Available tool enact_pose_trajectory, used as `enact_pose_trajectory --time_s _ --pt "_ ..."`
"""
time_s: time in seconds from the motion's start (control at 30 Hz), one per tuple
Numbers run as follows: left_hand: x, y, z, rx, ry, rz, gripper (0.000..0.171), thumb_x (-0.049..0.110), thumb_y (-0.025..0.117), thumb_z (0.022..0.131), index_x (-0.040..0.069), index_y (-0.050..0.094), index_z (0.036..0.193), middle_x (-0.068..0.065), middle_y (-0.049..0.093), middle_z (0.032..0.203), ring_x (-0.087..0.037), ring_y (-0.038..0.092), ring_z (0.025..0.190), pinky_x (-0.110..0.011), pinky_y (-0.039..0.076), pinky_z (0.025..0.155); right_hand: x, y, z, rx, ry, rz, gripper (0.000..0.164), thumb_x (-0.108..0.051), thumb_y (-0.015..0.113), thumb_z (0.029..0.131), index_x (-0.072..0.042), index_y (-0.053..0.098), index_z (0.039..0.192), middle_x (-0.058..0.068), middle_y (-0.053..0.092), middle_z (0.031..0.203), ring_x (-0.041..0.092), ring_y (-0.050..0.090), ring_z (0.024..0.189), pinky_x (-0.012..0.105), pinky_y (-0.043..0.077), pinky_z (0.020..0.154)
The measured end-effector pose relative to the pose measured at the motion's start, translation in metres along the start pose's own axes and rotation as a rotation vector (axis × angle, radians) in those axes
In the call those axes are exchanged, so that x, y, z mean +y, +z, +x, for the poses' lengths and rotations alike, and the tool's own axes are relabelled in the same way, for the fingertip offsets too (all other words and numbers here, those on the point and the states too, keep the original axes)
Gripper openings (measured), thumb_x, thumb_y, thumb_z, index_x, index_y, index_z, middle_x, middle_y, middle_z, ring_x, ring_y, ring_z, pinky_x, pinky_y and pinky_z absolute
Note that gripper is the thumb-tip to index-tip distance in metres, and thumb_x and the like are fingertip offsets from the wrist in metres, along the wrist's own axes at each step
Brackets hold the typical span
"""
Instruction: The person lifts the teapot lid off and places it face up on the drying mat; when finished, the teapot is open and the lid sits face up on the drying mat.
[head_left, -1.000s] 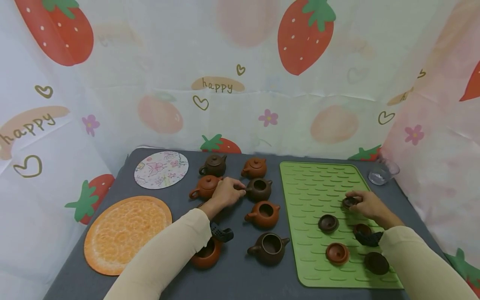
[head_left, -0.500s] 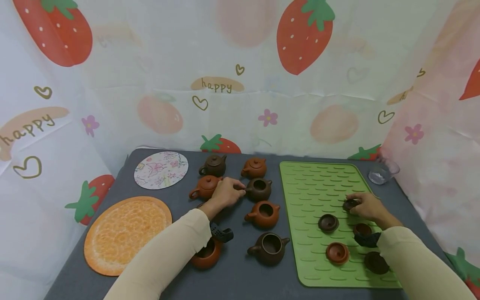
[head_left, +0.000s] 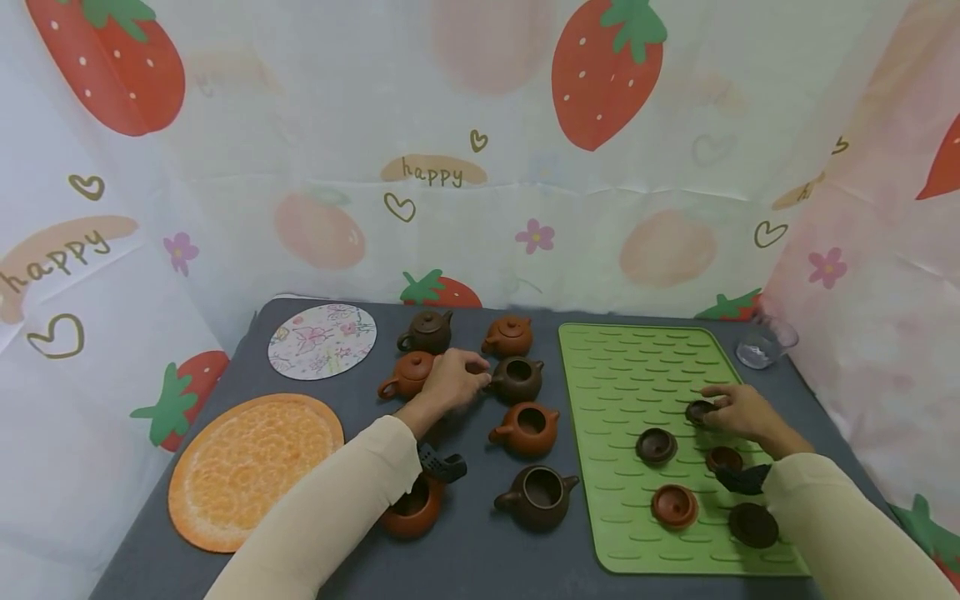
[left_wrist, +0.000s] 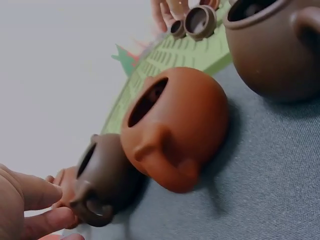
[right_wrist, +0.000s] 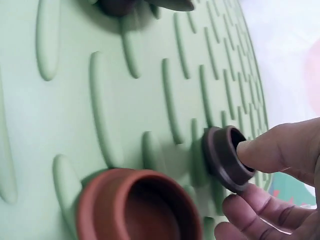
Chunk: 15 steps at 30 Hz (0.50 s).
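Note:
My right hand (head_left: 744,412) is at a small dark brown teapot lid (right_wrist: 227,157) on the green mat. The lid lies upside down; my thumb (right_wrist: 262,152) reaches into its hollow and a fingertip meets its rim, pinching it. My left hand (head_left: 455,381) is beside the handle of an open dark brown teapot (head_left: 520,379). In the left wrist view its fingers (left_wrist: 47,222) are spread near that handle with nothing between them. Closest to that teapot in its column stands a lidless orange-brown teapot (left_wrist: 185,125). A reddish lid (right_wrist: 105,210) lies near the right hand.
The green mat (head_left: 630,367) bears several other upturned lids, among them a dark lid (head_left: 656,447). Lidded teapots, such as an orange one (head_left: 510,335), stand at the back. Round orange (head_left: 255,471) and floral (head_left: 322,340) mats lie left; a glass cup (head_left: 761,346) stands back right.
My left fingers have lifted and loosened slightly beside the dark teapot's handle. My right hand has shifted slightly with its fingers at the dark lid. The teapots stay in place.

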<state>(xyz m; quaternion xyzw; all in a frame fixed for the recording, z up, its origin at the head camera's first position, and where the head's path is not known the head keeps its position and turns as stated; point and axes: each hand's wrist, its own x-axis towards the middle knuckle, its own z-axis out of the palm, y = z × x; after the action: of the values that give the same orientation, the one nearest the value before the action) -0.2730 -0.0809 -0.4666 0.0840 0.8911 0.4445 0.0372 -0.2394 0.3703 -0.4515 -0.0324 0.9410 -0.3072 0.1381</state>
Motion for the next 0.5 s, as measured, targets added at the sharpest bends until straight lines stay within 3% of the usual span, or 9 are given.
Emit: enact_pose_trajectory --time_s 0.17,0.3,0.4,0.5 --pt "0.006 -0.007 -0.004 0.017 0.035 -0.024 0.021 0.015 0.07 0.09 0.008 0.073 0.11 -0.003 0.068 0.1 -0.018 0.063 0.084 -0.034 0.052 0.067 -0.003 -0.006 -0.005 0.055 -0.02 -0.008 0.05 -0.01 0.063 0.09 0.016 0.048 0.13 0.036 0.054 0.108 0.037 0.056 0.084 0.04 0.046 0.063" --pt "0.012 -0.017 -0.008 0.05 0.057 -0.044 0.02 0.017 0.07 0.09 0.012 0.073 0.109 -0.001 0.068 0.095 -0.014 0.063 0.076 -0.032 0.052 0.062 -0.013 -0.011 -0.01 0.061 -0.004 0.045 0.053 -0.016 0.06 0.093 0.012 0.045 0.135 0.037 0.049 0.119 0.043 0.054 0.097 0.045 0.048 0.07" --pt "0.016 -0.026 -0.012 0.075 0.096 -0.059 0.019 0.017 0.07 0.091 0.012 0.073 0.109 -0.001 0.068 0.095 -0.015 0.065 0.077 -0.033 0.052 0.062 -0.023 -0.017 -0.015 0.063 0.001 0.074 0.056 -0.024 0.059 0.096 0.008 0.043 0.139 0.038 0.044 0.127 0.049 0.048 0.109 0.052 0.047 0.076" --pt "0.019 -0.036 -0.016 0.098 0.135 -0.071 0.02 0.017 0.071 0.09 0.012 0.073 0.11 -0.002 0.069 0.096 -0.017 0.066 0.081 -0.035 0.053 0.063 -0.033 -0.022 -0.02 0.085 -0.016 0.091 0.058 -0.031 0.059 0.097 0.006 0.044 0.139 0.037 0.043 0.129 0.05 0.047 0.111 0.055 0.046 0.079"
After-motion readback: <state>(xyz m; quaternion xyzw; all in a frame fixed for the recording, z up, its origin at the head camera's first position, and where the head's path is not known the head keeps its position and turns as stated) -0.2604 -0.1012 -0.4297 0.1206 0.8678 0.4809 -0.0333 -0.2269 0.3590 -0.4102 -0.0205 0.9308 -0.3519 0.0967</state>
